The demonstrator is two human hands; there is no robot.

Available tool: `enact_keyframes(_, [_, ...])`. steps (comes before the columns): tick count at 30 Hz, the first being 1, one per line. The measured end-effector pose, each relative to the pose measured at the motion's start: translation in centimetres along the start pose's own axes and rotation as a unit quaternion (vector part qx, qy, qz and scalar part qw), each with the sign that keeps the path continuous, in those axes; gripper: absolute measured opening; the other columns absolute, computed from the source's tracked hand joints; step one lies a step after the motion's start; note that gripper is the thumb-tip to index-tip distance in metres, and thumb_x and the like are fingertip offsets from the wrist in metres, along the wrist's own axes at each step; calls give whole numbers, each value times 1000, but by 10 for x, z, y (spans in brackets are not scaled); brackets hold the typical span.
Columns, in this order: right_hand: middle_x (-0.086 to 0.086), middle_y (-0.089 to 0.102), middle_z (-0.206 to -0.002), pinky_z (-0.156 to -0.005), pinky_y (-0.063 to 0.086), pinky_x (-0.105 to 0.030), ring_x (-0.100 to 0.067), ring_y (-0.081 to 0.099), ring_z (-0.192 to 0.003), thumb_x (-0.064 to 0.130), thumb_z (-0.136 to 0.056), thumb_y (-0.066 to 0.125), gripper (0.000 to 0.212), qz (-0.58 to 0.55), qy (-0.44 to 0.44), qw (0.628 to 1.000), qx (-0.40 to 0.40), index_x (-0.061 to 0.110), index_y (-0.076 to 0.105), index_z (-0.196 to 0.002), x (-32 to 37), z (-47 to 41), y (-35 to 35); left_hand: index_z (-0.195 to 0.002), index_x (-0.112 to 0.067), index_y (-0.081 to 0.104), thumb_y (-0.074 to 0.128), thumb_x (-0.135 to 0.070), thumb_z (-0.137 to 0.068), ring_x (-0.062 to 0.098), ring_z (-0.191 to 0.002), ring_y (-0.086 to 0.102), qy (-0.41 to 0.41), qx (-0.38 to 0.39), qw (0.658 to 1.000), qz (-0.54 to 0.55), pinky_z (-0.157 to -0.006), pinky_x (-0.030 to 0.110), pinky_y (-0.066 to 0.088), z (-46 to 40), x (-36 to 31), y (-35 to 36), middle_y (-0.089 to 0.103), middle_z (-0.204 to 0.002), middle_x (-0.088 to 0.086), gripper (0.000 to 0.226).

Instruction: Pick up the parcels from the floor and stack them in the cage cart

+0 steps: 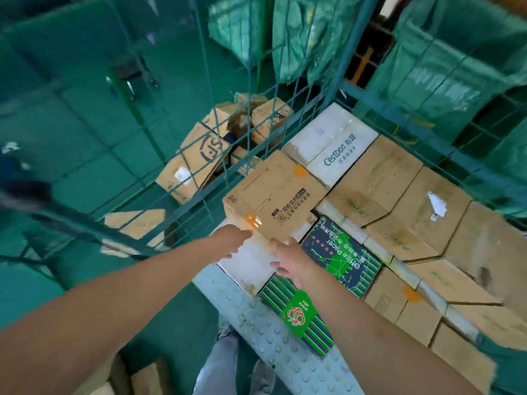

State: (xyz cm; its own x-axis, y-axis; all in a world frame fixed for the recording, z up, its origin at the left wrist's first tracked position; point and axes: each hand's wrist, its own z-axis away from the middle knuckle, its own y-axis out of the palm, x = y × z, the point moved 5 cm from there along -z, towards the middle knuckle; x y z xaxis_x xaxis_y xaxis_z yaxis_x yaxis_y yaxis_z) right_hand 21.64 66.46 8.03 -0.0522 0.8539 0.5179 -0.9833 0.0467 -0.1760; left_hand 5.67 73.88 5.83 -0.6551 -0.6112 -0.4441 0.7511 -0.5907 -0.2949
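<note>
1. One view, head camera: both bare forearms reach forward into the cage cart [353, 89], whose green wire mesh walls stand at left and far.
2. Left hand [231, 241]: its fingers point at the near left corner of a brown parcel [275, 198]. Motion blur prevents telling whether they touch it; the fingers look extended, not curled round anything.
3. Right hand [291, 259]: fingers spread and relaxed, just beside the near edge of the brown parcel, holding nothing.
4. Brown parcel: lies on top of the stack inside the cart, against the left mesh wall, tilted slightly. It bears black print and orange tape patches.
5. Below and near it: a white box [251, 266] and a dark box printed "Office Paper" [342, 256], with a striped green box [299, 317] nearest.
6. Far side: a white "C'estbon" carton [332, 143]. To the right, several plain brown cartons [405, 201] fill the cart floor level.
7. Outside the left mesh: more cardboard parcels [196, 158] lie on the green floor [71, 138].
8. Near edge: a pale blue studded plate [273, 343] runs along the cart's open side.
</note>
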Motion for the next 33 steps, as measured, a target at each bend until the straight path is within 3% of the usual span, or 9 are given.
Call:
enact_keyframes(4, [-9, 63, -129, -89, 52, -35, -21, 62, -94, 45, -104, 56, 57, 16, -36, 998, 58, 18, 39, -151, 8, 85, 20, -138, -18, 52, 49, -44, -106, 16, -117, 63, 29, 11, 999, 23, -102, 35, 53, 101, 0, -13, 63, -134, -2, 42])
enact_keyframes(7, [-8, 63, -132, -104, 50, -40, -24, 67, -109, 47, -105, 52, 49, 45, -60, 992, 104, 17, 48, -143, 14, 138, 38, -139, -17, 54, 50, -40, -106, 18, -117, 64, 47, 18, 997, 66, -104, 35, 53, 157, 17, -23, 65, -131, -2, 40])
enact_keyframes(11, [-10, 61, -135, -99, 50, -37, -24, 63, -105, 46, -106, 51, 37, 68, -96, 982, 146, 18, 53, -130, 20, 197, 69, -130, -19, 63, 52, -37, -105, 18, -110, 67, 56, -8, 994, 97, -97, 34, 56, 213, 51, -42, 70, -124, -2, 33])
enact_keyframes(15, [-7, 64, -133, -90, 51, -31, -22, 65, -107, 45, -107, 50, 42, 116, -132, 968, 177, 17, 54, -138, 25, 232, 99, -122, -19, 70, 54, -31, -105, 18, -112, 67, 53, -16, 992, 112, -88, 30, 59, 249, 79, -63, 72, -121, -5, 27])
enact_keyframes(22, [-7, 63, -133, -98, 51, -35, -26, 63, -119, 45, -107, 50, 43, 216, -161, 935, 231, 16, 53, -139, 24, 272, 174, -119, -16, 71, 63, -26, -99, 20, -114, 66, 45, -39, 982, 178, -97, 35, 56, 290, 156, -108, 71, -123, -2, 23])
enact_keyframes(28, [-12, 59, -139, -111, 48, -41, -32, 59, -130, 42, -107, 51, 29, 278, -155, 910, 265, 20, 51, -126, 27, 281, 246, -118, -16, 67, 62, -23, -99, 19, -103, 68, 26, -96, 963, 252, -91, 34, 56, 293, 225, -160, 70, -123, 2, 21])
enact_keyframes(30, [-12, 60, -138, -106, 50, -37, -31, 62, -126, 42, -107, 51, 28, 294, -148, 904, 273, 21, 51, -126, 29, 274, 269, -115, -16, 65, 58, -22, -102, 18, -97, 66, 23, -125, 949, 288, -91, 34, 54, 288, 244, -179, 69, -123, 3, 15])
enact_keyframes(33, [-9, 62, -129, -92, 49, -31, -22, 61, -104, 41, -106, 52, 31, 316, -141, 896, 278, 20, 53, -130, 40, 257, 314, -122, -13, 63, 56, -24, -104, 17, -92, 67, 21, -155, 934, 322, -82, 30, 55, 273, 271, -220, 69, -124, 4, 22])
